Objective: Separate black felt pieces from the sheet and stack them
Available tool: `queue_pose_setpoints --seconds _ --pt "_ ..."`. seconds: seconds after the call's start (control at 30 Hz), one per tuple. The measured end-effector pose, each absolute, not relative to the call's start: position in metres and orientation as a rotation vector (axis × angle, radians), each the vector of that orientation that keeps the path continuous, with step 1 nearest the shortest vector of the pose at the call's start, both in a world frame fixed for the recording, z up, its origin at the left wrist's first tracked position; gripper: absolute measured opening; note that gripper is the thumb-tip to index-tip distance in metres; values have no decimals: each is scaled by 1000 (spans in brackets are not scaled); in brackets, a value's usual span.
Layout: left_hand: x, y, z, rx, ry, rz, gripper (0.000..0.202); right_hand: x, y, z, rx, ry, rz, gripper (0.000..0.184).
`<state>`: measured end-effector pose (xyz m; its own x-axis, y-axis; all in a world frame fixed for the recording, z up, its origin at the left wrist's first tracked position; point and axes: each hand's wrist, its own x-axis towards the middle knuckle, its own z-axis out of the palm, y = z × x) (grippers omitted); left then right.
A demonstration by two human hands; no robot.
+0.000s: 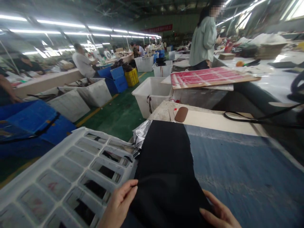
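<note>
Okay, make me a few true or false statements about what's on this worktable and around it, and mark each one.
1. The left hand touches the left edge of the black sheet. True.
2. The right hand rests on the brown oval piece. False: it touches the black sheet's right edge.
3. The brown oval piece lies beyond the black sheet. True.
4. The yellow crate stands on a red floor. False: the floor is green.

Cloth [166,155] lies between your left hand [120,201] and right hand [218,210] on the worktable [161,109], a crate [79,178] to your left, a sheet [239,171] right, a bin [144,103] beyond.
</note>
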<state>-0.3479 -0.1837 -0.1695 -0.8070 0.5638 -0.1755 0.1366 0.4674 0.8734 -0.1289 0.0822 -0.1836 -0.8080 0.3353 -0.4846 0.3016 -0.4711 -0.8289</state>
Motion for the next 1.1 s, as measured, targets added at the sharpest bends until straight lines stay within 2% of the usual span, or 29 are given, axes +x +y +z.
queue_pose_setpoints --seconds 0.1,0.23,0.43,0.8,1.1 --pt "-372 -175 -177 575 2214 1335 37 -149 83 -183 -1010 -1676 2393 61" --pt "-395 -157 -200 508 2207 1278 44 -170 88 -207 -1119 -1888 2207 69" --pt "-397 -143 -211 577 2436 1029 39 -177 94 -237 -1164 -2126 1856 40" --pt "-409 -135 -210 570 2575 867 35 -172 96 -254 -1199 -2323 1549 42" --pt "-414 -134 -216 543 2564 838 35 -172 97 -262 -1205 -2376 1462 40"
